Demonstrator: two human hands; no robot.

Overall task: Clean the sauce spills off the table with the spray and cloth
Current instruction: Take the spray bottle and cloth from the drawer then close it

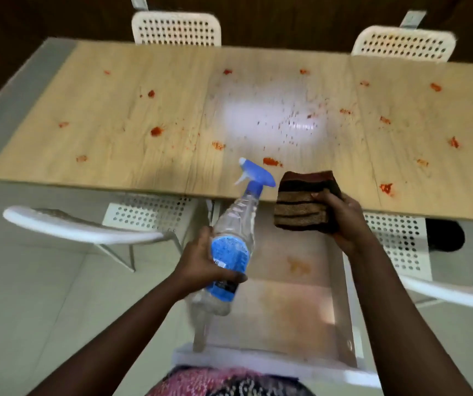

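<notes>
A light wooden table stretches across the view, dotted with several red sauce spills. My left hand grips a clear spray bottle with a blue label and blue trigger head; the nozzle tilts up toward the table's near edge. My right hand holds a folded brown and dark red cloth just over the near edge of the table. Both hands hover in front of the table, not touching it.
White perforated chairs stand on the far side and the near side. A glossy low surface with an orange stain lies below my hands. A bright light glare sits mid-table. Pale tiled floor lies left.
</notes>
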